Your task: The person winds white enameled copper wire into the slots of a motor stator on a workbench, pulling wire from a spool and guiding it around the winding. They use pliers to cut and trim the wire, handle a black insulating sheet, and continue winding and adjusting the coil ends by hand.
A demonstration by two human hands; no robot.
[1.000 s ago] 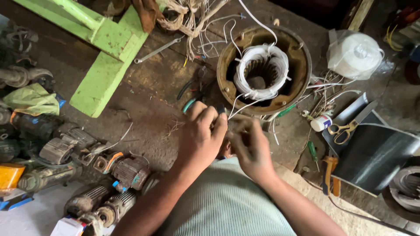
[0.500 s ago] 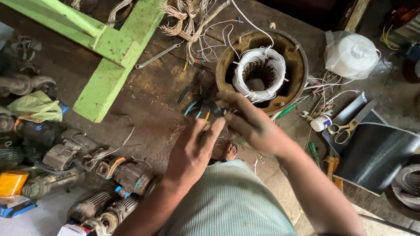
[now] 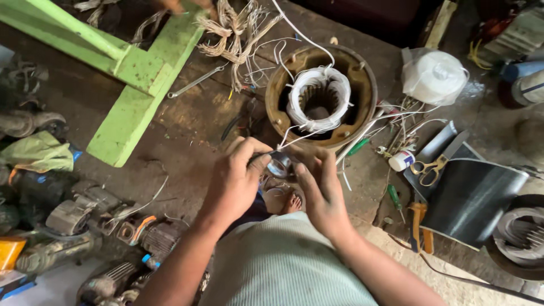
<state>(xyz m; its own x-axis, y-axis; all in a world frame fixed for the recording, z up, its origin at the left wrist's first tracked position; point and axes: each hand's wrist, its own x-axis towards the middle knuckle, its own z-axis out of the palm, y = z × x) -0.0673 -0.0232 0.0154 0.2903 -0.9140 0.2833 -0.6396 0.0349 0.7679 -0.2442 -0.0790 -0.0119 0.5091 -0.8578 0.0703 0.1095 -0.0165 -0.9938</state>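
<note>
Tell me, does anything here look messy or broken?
Yes. Loose white wires spill out of the round motor shell and straggle over the floor, and a frayed bundle of wire ends lies tangled behind it. The left hand and right hand hold a small shiny roll.

Plastic bag (image 3: 433, 75): clear, knotted, wraps a white round roll; upper right, beside the motor housing (image 3: 362, 73).
Small bottle (image 3: 401, 160): white with red label, lies near the scissors (image 3: 433, 166).
Yellow package (image 3: 10, 252): far left edge, partly cropped.
Screens, signs: none.
</note>
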